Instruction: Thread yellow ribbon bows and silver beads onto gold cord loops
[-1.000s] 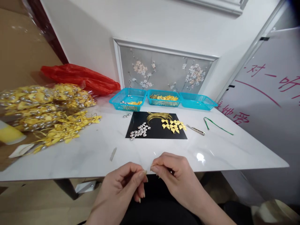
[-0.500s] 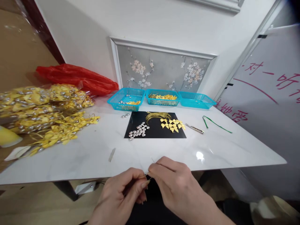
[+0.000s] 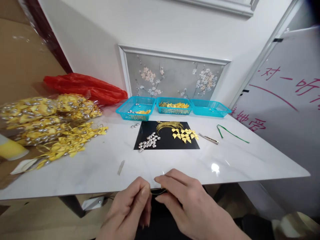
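Observation:
At the front table edge, my left hand (image 3: pixel 130 205) is closed, thumb pressed against the curled index finger, pinching a thin gold cord (image 3: pixel 158 192). Facing it, my right hand (image 3: pixel 190 200) has its thumb and index fingertips parted, and the cord runs into the gap between them. Its far end is hidden there. Beyond my hands lies a black mat (image 3: pixel 167 141) with silver heart-shaped beads (image 3: pixel 149 141), yellow petal pieces (image 3: pixel 185 135) and a bundle of gold cords (image 3: pixel 168 125).
Three blue baskets (image 3: pixel 135 117) line the back; two contain pieces. Small scissors or snips (image 3: pixel 209 138) and a green cord (image 3: pixel 232 134) lie right. Bagged yellow flower strands (image 3: pixel 40 115) and a red plastic bag (image 3: pixel 87 88) fill the left. A clear strip (image 3: pixel 121 167) lies in front.
My hands have drawn slightly apart. The right thumb and index finger, pinched together before, are now parted, while the left stays closed on the cord. The view has shifted a little.

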{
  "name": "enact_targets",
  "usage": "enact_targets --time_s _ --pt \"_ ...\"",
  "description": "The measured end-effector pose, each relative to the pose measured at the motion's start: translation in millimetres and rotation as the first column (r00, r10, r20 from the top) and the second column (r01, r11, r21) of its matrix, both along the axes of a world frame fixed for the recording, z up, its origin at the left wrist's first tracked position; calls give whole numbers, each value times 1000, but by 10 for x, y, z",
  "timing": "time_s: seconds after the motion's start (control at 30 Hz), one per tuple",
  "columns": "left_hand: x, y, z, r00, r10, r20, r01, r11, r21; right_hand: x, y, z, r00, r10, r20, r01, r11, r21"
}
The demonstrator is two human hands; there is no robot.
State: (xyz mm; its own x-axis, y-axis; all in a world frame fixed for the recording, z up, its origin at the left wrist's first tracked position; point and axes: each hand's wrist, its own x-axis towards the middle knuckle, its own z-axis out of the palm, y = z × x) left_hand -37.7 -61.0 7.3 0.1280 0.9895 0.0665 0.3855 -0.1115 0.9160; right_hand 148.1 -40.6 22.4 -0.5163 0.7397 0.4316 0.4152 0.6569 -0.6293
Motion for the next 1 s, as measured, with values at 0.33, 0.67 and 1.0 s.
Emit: enact_targets --time_s 0.33,0.67,1.0 --pt "-108 44 -9 828 72 556 160 920 -357 -32 79 -82 985 28 -171 7 980 200" --pt "-162 33 -100 927 184 327 -121 972 -204 -205 49 -119 963 90 -252 -25 968 249" --pt "-1977 97 117 371 863 -344 -724 501 475 -319 57 -214 970 54 -238 8 968 250"
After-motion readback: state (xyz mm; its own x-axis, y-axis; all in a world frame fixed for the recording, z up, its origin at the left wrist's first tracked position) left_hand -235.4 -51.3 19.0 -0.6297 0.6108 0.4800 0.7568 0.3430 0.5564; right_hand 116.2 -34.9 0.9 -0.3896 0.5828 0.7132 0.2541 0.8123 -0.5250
